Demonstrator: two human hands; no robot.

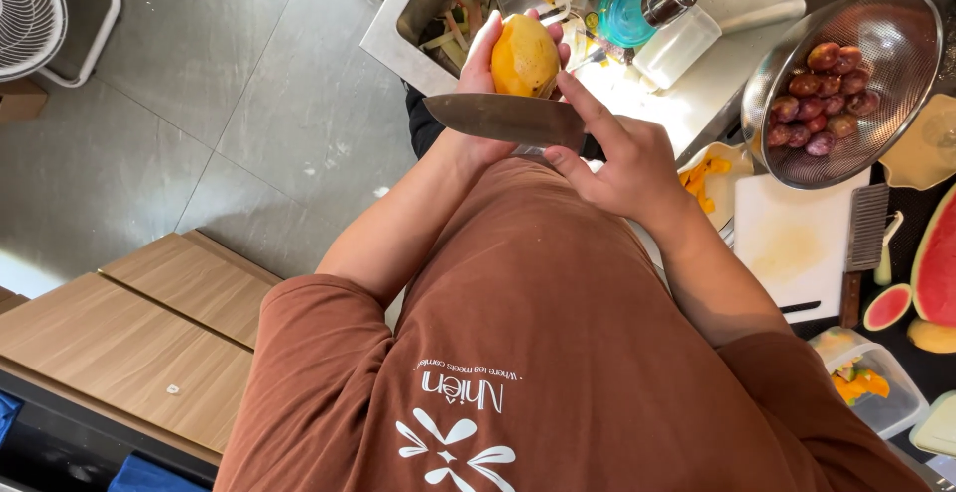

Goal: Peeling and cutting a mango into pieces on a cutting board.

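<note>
Brown shirt [558, 353] filled the bottom of the view, closest to the lens, w/ both forearms reaching away from it toward the sink [418, 14].

Left hand [485, 64] was wrapped around a peeled yellow mango [524, 54], fingers curled behind it and thumb along its near side, holding it above the sink edge. Mango's long axis ran roughly away from the body, tip pointing to the sink. Right hand [622, 158] was closed on the handle of a big kitchen knife [503, 118], index finger stretched fwd toward the fruit. Blade lay flat-ish, crosswise to the mango's axis, just below and nearer the body than the fruit, its tip pointing to the person's left. Blade and mango looked close but apart; can't tell if the index fingertip touched the fruit.

Knife handle was almost fully hidden in the palm. Left fingers behind the mango weren't visible. Sink contents were a jumble of peels and containers, hard to sort out. Off to the right: metal colander [876, 24] of reddish-purple round fruit, white cutting board [797, 243], watermelon pieces [936, 263] cut off by the frame edge.
</note>
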